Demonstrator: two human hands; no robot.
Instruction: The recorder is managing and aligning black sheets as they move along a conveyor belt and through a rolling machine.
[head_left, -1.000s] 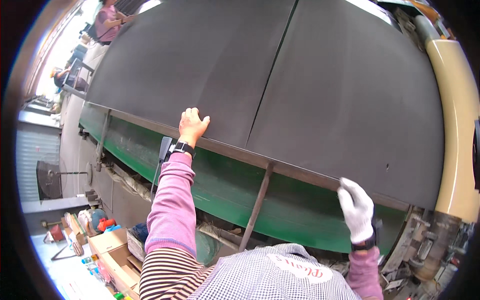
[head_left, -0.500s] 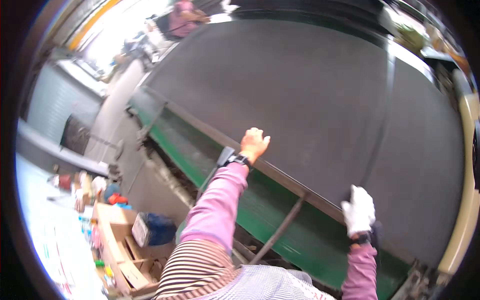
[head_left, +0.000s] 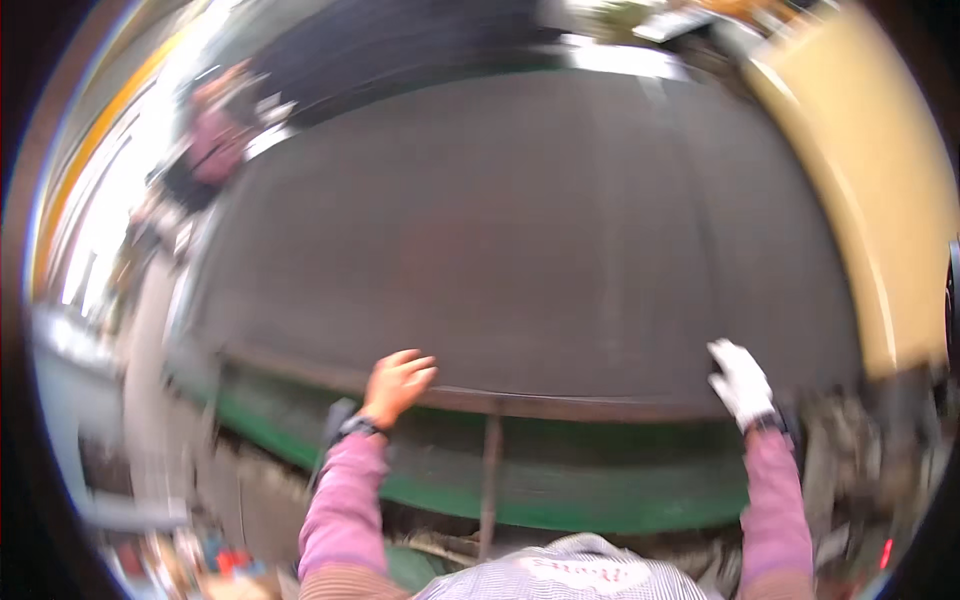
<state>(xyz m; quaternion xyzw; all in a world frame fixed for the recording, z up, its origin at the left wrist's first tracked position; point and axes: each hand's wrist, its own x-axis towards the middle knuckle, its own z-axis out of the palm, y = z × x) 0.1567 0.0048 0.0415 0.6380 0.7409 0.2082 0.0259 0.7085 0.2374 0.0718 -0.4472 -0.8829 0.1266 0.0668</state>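
Observation:
A broad dark grey sheet-like surface (head_left: 520, 230), perhaps a conveyor belt, spreads out in front of me. My left hand (head_left: 398, 385), bare and with a dark band at the wrist, is at its near edge on the left, fingers stretched toward the right. In a white glove, my right hand (head_left: 742, 382) is over the near right part, thumb and fingers apart. Neither hand holds anything. Blur leaves it unclear whether they touch the surface or hover just above it.
Below the surface's near edge runs a green frame (head_left: 600, 490) with an upright metal bar (head_left: 489, 480). A cream machine cover (head_left: 860, 170) bounds the right side. At the far left is a person in pink (head_left: 215, 140). Blurred clutter (head_left: 190, 560) fills the lower left.
My view has swung to the right, bringing the surface square before me and the cream cover further in. My left hand has come back toward the near edge; both hands remain empty.

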